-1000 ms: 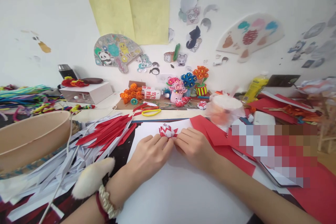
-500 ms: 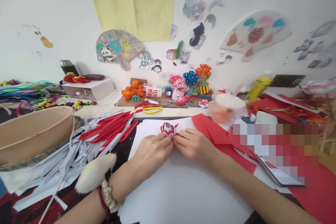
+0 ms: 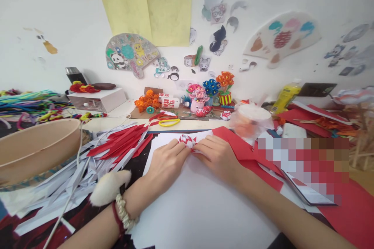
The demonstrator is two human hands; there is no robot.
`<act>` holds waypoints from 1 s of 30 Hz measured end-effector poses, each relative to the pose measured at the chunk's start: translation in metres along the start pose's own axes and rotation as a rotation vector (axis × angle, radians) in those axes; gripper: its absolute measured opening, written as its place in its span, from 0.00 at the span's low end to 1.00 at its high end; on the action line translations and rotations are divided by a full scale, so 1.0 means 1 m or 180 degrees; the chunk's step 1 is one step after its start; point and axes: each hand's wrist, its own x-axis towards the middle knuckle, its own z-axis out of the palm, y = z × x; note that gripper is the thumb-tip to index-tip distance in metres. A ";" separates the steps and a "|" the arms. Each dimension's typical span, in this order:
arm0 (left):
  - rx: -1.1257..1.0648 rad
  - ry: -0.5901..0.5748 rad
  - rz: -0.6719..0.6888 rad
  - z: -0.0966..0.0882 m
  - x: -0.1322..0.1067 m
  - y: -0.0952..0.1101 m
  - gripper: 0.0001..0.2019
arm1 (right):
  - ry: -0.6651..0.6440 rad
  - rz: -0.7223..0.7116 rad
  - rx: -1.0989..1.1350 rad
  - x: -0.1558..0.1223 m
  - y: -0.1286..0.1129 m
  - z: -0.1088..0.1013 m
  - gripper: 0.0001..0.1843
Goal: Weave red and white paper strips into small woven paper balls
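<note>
A small red-and-white woven paper flower (image 3: 187,140) rests on a white sheet (image 3: 201,210) in the middle of the table. My left hand (image 3: 165,163) pinches its left side, fingers closed on it. My right hand (image 3: 217,155) presses against its right side with fingers curled round it. A scrunchie and a fluffy pom-pom (image 3: 109,186) hang at my left wrist.
A heap of red and white paper strips (image 3: 117,148) lies to the left, beside a tan bowl (image 3: 35,148). Red paper sheets (image 3: 242,146) lie to the right, with a wrapped round tub (image 3: 251,120) behind. Yellow-handled scissors (image 3: 168,121), a glue bottle (image 3: 169,103) and paper flowers (image 3: 210,89) line the wall.
Both hands have shifted slightly away from me with the paper flower, and the flower has been turned and tipped over between the fingers.
</note>
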 end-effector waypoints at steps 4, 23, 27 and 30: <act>-0.0080 0.0043 -0.0078 0.001 0.003 0.000 0.10 | 0.0076 0.0006 0.0078 0.000 0.001 0.000 0.14; 0.0077 -0.0197 -0.0093 0.002 0.006 0.004 0.09 | -0.0223 -0.0247 0.0322 0.000 0.013 0.000 0.15; -0.0120 -0.0132 -0.0386 0.007 0.008 0.000 0.06 | 0.0068 0.0326 0.0468 -0.001 0.008 0.004 0.08; -0.0515 -0.0068 -0.0687 0.009 0.011 -0.002 0.07 | 0.0193 0.0565 0.0672 0.002 0.003 0.003 0.07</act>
